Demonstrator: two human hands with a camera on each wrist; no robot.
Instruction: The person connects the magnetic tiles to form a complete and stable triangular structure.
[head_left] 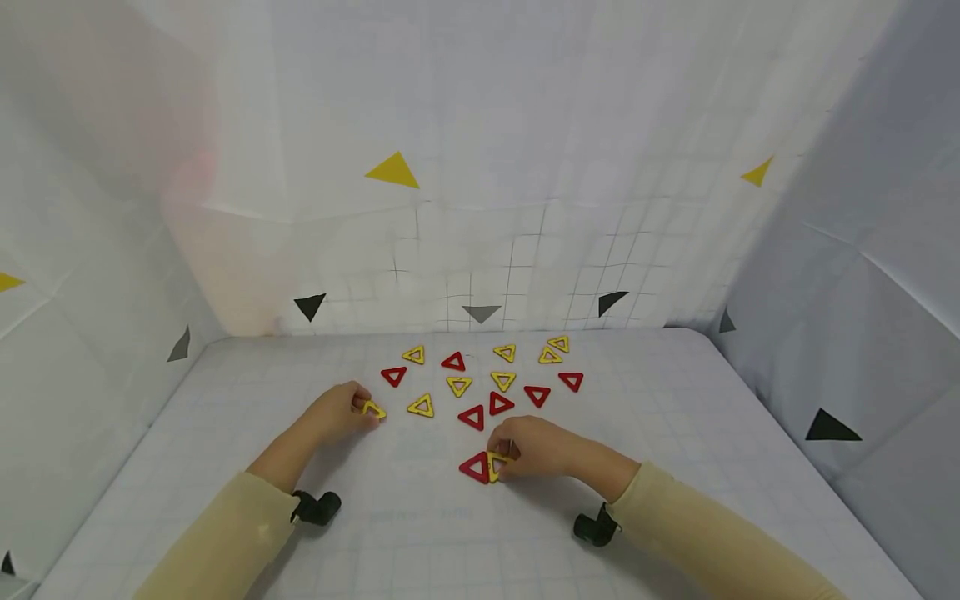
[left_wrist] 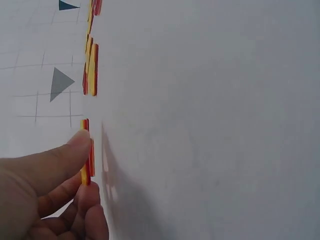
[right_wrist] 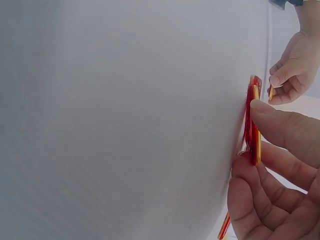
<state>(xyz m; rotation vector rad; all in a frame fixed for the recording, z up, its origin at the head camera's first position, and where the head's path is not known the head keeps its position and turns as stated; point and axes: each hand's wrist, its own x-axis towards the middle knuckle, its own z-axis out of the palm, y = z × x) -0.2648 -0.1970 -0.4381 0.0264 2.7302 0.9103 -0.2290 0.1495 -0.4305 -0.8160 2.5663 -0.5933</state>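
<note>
My left hand [head_left: 341,414] pinches a yellow triangle tile [head_left: 374,409], an open-centred frame, at the left of the scattered pieces. In the left wrist view that tile is edge-on between thumb and fingers. My right hand [head_left: 536,447] pinches another yellow triangle tile [head_left: 495,467] nearer the front. That one stands side to side with a red triangle tile [head_left: 475,467] on its left; the two appear to touch. The right wrist view shows both pieces edge-on, with the right thumb [right_wrist: 270,117] on the yellow edge. Fingers partly cover the right-hand yellow tile.
Behind the hands lie several loose red and yellow triangle tiles, among them a yellow one [head_left: 422,406] and a red one [head_left: 472,417]. They are spread over a white table [head_left: 405,533]. White sheets with printed triangles [head_left: 480,250] stand at the back and both sides.
</note>
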